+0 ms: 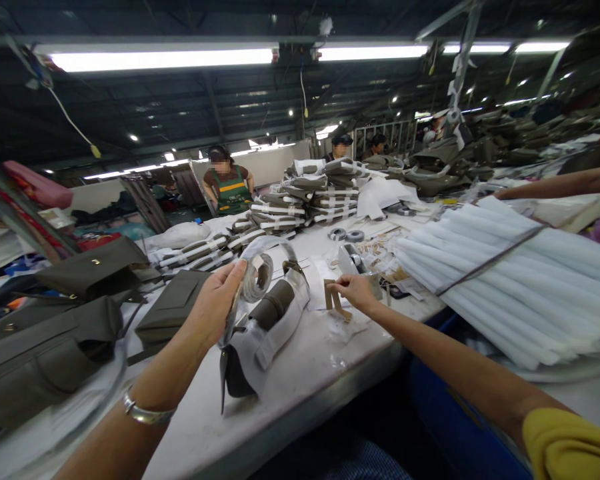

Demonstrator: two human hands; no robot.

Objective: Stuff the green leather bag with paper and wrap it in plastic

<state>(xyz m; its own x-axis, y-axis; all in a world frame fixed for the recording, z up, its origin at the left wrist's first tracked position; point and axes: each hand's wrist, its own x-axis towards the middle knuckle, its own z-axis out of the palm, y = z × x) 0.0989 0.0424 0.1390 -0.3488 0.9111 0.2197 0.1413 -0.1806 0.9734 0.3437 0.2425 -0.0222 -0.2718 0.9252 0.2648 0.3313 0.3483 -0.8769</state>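
My left hand [217, 303] is closed on a clear plastic strip [257, 277], whose coiled part stands beyond the thumb; my fingers are mostly hidden behind it. Just beyond and below that hand lies a dark olive bag [273, 307], partly wrapped in white padding [280, 333]. Over to the right, my right hand [357, 291] pinches a tan, narrow-legged piece [335, 303] that looks like card, held slightly above the table. Crumpled clear plastic [345, 327] rests below it.
Olive bags [45, 353] crowd the left of the white table [300, 427]. Wrapped pieces [305, 200] are stacked at the back. A strapped bundle of white rolls [505, 280] lies right, near another person's arm [555, 181]. A person in a green apron [233, 190] stands behind the table.
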